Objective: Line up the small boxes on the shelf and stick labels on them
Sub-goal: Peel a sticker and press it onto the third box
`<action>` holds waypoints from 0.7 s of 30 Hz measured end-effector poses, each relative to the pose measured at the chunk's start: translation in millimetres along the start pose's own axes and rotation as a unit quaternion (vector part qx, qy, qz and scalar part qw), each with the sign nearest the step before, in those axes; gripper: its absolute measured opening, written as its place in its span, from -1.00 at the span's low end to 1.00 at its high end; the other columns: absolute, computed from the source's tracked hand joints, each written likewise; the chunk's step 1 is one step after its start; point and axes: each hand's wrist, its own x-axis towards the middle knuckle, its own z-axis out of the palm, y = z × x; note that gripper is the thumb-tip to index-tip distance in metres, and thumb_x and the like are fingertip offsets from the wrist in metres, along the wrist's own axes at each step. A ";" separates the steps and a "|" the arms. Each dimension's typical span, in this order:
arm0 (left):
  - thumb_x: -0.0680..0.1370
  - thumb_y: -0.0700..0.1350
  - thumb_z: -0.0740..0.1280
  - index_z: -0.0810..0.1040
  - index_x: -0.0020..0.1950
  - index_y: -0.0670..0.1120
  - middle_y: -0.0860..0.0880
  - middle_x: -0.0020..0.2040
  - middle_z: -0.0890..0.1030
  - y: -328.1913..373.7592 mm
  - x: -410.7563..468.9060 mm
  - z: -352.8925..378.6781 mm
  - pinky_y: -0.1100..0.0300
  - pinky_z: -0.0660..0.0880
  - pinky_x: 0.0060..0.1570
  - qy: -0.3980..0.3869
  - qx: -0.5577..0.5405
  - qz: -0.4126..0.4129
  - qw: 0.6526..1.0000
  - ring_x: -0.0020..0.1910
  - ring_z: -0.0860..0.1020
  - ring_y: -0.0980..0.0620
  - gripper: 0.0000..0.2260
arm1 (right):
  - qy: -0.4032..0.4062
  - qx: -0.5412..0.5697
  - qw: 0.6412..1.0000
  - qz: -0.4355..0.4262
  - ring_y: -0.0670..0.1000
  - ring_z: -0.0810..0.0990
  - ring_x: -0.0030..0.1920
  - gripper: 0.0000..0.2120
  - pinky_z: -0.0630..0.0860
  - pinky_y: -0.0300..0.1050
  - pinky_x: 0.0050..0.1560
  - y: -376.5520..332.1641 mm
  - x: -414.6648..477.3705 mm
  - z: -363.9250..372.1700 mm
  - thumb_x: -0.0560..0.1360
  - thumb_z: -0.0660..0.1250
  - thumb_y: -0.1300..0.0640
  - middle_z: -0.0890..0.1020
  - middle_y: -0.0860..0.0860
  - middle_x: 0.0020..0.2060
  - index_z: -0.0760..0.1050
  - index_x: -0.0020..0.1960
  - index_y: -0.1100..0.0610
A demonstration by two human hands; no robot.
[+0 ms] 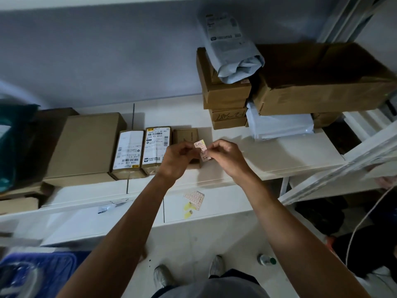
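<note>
two bare hands meet above the white shelf (268,155), pinching a small strip of labels (202,151) between them. the left hand (179,157) has its fingers curled together, clamped on the strip's left edge; the right hand (225,154) has thumb and forefinger closed on its right edge. the strip is thin pale paper, narrow and rectangular, printed with pinkish rounded frames that carry handwriting too small to read.

three small boxes stand side by side on the shelf just behind the hands, all plain brown cardboard with squared edges. the leftmost small box (129,154) bears a long white shipping label, matte with faint print. the middle small box (156,147) touches it and carries a white label with barcodes and black text. the third small box (185,136), shortest and unlabelled on top, sits partly hidden by the left hand and the strip. a larger flat carton (86,145) lies to their left, smooth and unmarked.

farther right, a stack of brown cartons (225,100) rises with a crumpled grey plastic mailer (232,52) slumped on top, and a big open carton (322,82) rests on a glossy white poly bag (279,125).

on the lower shelf (214,211) lies a label sheet (194,200), gridded pink, beside yellow scraps (188,210).
</note>
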 end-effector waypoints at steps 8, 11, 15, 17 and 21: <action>0.52 -0.13 0.46 0.65 -0.09 -0.08 -0.10 -0.15 0.68 12.3 -20.3 -40.7 0.07 0.60 -0.14 -0.005 -0.046 -0.049 0.998 -0.11 0.64 -0.03 -0.96 | -0.033 -0.016 0.999 -0.031 -0.02 0.60 -0.16 -0.90 0.50 -0.09 -0.07 -16.7 -11.2 37.4 0.45 0.49 0.19 0.69 0.05 -0.22 0.62 -0.19 0.04; 0.53 -0.19 0.45 0.66 -0.05 -0.17 -0.13 -0.14 0.67 15.0 -25.9 -48.8 -0.18 0.54 0.18 0.005 -0.071 -0.047 0.996 -0.09 0.61 -0.06 -0.94 | -0.031 -0.043 0.997 -0.050 -0.09 0.59 -0.22 -0.90 0.48 -0.16 -0.12 -19.0 -12.9 45.6 0.47 0.49 0.16 0.68 -0.03 -0.26 0.60 -0.18 0.02; 0.54 -0.24 0.43 0.65 -0.03 -0.23 -0.09 -0.16 0.66 16.5 -34.5 -64.2 -0.08 0.57 0.16 0.019 -0.083 -0.037 0.996 -0.11 0.62 -0.01 -0.93 | 0.023 -0.135 0.978 -0.158 -0.09 0.62 -0.18 -0.86 0.53 -0.18 -0.12 -23.3 -20.1 61.5 0.47 0.49 0.11 0.64 -0.11 -0.21 0.56 -0.02 0.00; 0.54 -0.25 0.43 0.64 0.00 -0.29 -0.11 -0.14 0.67 14.3 -38.8 -72.4 0.00 0.58 0.13 0.024 -0.073 -0.036 0.996 -0.12 0.62 0.00 -0.89 | 0.061 -0.196 0.946 -0.252 -0.08 0.61 -0.16 -0.83 0.56 -0.14 -0.10 -27.7 -25.3 67.7 0.47 0.47 0.12 0.62 -0.11 -0.17 0.57 0.04 0.01; 0.54 -0.25 0.43 0.66 -0.07 -0.21 -0.10 -0.13 0.67 12.0 -47.5 -86.0 0.14 0.56 0.03 0.022 -0.047 -0.021 0.998 -0.11 0.61 -0.01 -0.97 | 0.058 -0.263 0.896 -0.353 -0.11 0.55 -0.13 -0.77 0.52 -0.21 -0.09 -40.3 -30.6 81.3 0.49 0.46 0.16 0.56 -0.07 -0.07 0.64 0.14 0.06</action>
